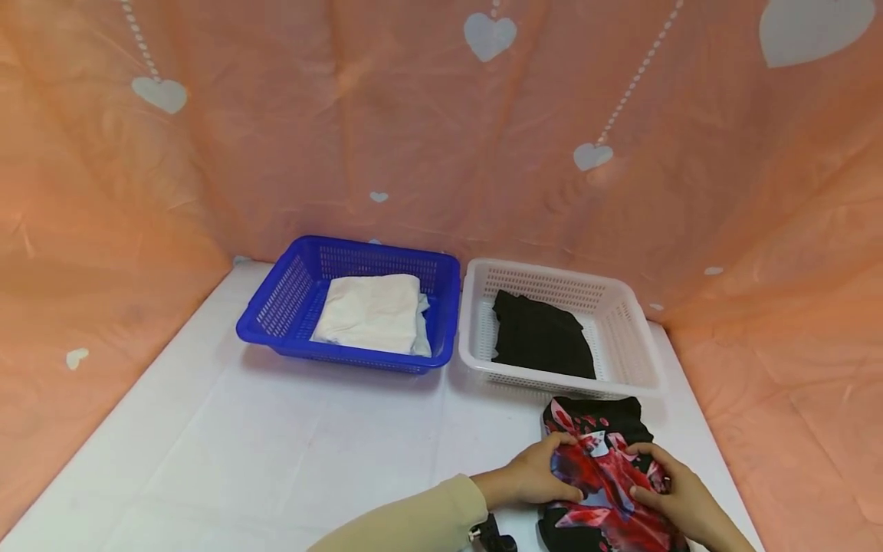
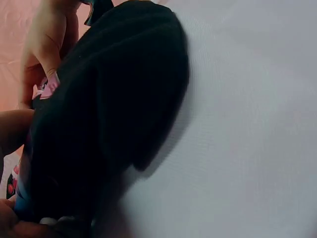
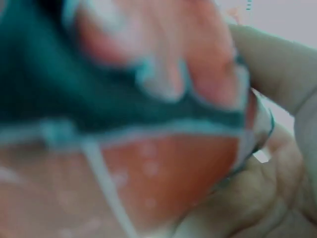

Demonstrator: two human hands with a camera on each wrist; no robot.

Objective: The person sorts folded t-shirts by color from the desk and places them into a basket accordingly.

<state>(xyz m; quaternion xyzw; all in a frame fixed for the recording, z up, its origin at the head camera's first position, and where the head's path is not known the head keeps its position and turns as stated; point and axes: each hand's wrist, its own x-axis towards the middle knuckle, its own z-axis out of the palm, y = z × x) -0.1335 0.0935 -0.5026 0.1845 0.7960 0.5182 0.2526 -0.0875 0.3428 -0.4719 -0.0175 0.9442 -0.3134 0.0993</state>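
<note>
Hands, left and right, grip red-printed black garment just before white basket, mid-fold; next needs lift into it.

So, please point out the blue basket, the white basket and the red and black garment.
blue basket (image 1: 276, 307), head view, on its left wall.
white basket (image 1: 629, 330), head view, on its right wall.
red and black garment (image 1: 602, 458), head view, on the red print between the hands.

Ahead of the hands, passage is blocked by the white basket, with the blue basket set just beside it, ahead and to the left. Bare white tabletop is left open to the left of the hands. Room to the right is closed off by the orange curtain.
</note>
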